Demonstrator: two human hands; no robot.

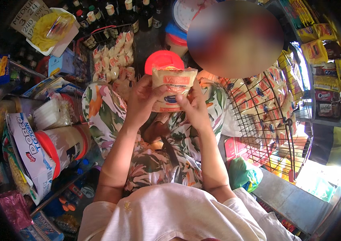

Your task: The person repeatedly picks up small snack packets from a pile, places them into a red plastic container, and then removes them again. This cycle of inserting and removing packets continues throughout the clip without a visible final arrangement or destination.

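Observation:
Both my hands hold a printed plastic packet (175,80) with pale contents, raised over my lap. My left hand (141,98) grips its left side, the thumb across the front. My right hand (196,104) has the right side, its thumb near the lower front. A round red plastic lid or container (163,58) shows just behind the packet. Similar packets fill a wire basket (250,111) at the right, and more (114,60) stand in a wire basket at the upper left. My fingers behind the packet are mostly hidden.
Dark bottles (131,16) and a dial scale (185,13) stand at the back. At the left lies a clear jar with red rims (65,147) beside a white box (30,153). A green plastic bag (244,174) sits by my right elbow. Snack packs (315,51) hang at the right.

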